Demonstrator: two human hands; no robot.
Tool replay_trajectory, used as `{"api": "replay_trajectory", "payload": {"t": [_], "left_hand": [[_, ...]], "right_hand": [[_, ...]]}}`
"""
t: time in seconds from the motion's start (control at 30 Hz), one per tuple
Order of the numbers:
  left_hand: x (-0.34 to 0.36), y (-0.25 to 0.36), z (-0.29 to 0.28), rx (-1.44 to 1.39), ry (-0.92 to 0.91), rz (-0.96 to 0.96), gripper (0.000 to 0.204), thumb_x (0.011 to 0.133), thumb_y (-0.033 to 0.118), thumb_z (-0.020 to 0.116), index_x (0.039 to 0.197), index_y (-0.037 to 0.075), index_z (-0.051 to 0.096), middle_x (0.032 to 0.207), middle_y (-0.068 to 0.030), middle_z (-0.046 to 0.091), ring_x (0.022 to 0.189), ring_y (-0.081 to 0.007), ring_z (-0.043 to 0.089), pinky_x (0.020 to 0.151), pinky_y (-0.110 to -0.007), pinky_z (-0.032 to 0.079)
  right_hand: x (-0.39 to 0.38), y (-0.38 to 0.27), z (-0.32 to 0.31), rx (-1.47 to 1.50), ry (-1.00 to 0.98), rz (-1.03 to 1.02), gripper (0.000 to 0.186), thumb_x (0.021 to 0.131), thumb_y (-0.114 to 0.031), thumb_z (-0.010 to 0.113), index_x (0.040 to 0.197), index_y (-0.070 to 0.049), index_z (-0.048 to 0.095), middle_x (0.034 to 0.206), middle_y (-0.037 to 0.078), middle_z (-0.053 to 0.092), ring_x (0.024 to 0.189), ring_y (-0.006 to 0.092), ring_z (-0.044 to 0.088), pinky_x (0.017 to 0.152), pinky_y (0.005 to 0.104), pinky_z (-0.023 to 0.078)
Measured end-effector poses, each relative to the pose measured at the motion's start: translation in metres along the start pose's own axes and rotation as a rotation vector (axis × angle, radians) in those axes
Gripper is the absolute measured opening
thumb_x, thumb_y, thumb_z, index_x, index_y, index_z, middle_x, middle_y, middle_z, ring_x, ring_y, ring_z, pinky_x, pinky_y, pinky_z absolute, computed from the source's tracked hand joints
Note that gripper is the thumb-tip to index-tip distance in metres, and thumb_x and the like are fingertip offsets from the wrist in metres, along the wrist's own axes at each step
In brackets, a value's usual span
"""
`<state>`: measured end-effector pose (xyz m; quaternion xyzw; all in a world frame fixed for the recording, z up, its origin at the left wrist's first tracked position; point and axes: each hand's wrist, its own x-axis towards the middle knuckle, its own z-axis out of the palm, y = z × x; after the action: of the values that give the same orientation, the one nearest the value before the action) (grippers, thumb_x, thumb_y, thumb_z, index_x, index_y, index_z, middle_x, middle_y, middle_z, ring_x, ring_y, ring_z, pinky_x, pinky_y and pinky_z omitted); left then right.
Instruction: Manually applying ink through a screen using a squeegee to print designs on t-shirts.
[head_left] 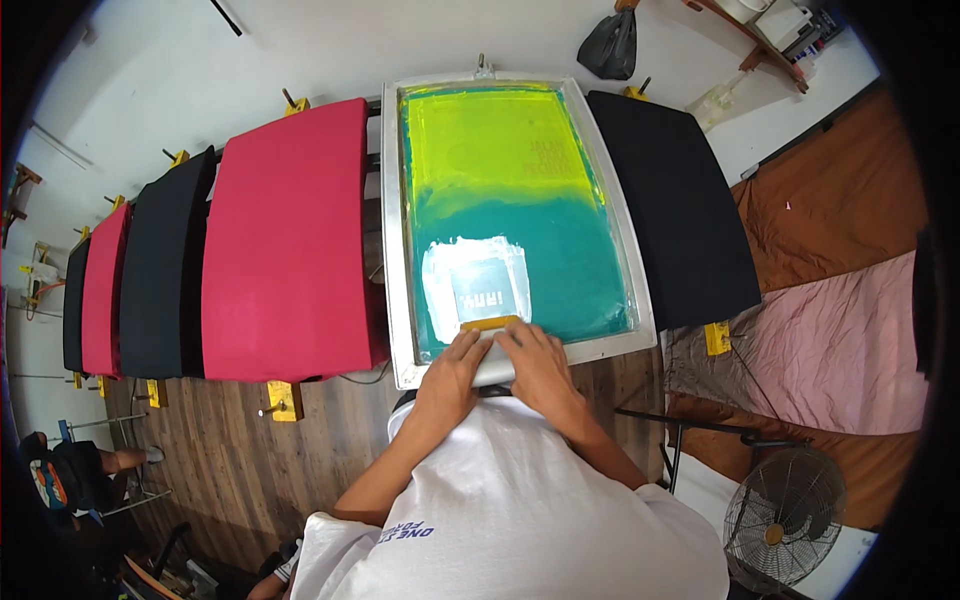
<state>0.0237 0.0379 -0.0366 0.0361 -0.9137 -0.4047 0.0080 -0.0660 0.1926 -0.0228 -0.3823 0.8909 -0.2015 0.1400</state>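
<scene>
In front of me lies a screen-printing frame (396, 250) with a pale metal border. Its mesh (580, 270) is teal in the nearer part and yellow-green at the far end. White ink (437, 275) borders a small see-through rectangle near the mesh's front edge, with white lettering inside. At that rectangle's near side is a squeegee (490, 323) with a yellow-brown edge. My left hand (453, 368) and my right hand (535, 362) are side by side on it, fingers closed over its near side. The fingers' undersides are hidden.
Red fabric (285, 240) and black fabric (172, 265) cover boards on the left; another black-covered board (675, 210) adjoins the frame's right. Yellow clamps (284, 401) jut out at board ends. A standing fan (785, 515) is at lower right. Another person (75, 475) is at lower left.
</scene>
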Motion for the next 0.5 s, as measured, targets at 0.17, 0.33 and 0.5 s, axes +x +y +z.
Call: {"api": "replay_trajectory", "payload": {"t": [0.17,0.33,0.5], "left_hand": [[-0.012,-0.005,0.009,0.126,-0.059,0.007,0.079,0.067,-0.007,0.07,0.142,0.004,0.047,0.149,-0.0212,0.042,0.14,-0.0383,0.039,0.113,-0.05,0.036],[-0.014,0.002,0.007,0.187,-0.098,-0.013,0.082,0.071,0.003,0.076,0.146,0.007,0.042,0.152,-0.0195,0.038,0.142,-0.0422,0.034,0.115,-0.053,0.033],[-0.009,0.012,-0.016,0.06,-0.045,-0.059,0.077,0.076,0.036,0.082,0.14,0.006,0.052,0.147,-0.0208,0.047,0.139,-0.0463,0.037,0.113,-0.053,0.034]], "right_hand": [[-0.016,0.001,0.009,-0.1,-0.087,-0.003,0.066,0.071,0.003,0.065,0.135,-0.005,0.05,0.142,0.018,0.045,0.136,0.0338,0.04,0.109,0.0609,0.03],[-0.017,0.005,0.004,-0.173,-0.195,-0.035,0.071,0.078,-0.006,0.069,0.143,-0.003,0.042,0.149,0.02,0.037,0.143,0.0331,0.033,0.113,0.0649,0.023],[-0.015,0.016,-0.034,0.014,-0.294,-0.059,0.076,0.082,-0.032,0.076,0.147,-0.012,0.042,0.154,0.018,0.032,0.144,0.0371,0.029,0.116,0.0627,0.016]]}}
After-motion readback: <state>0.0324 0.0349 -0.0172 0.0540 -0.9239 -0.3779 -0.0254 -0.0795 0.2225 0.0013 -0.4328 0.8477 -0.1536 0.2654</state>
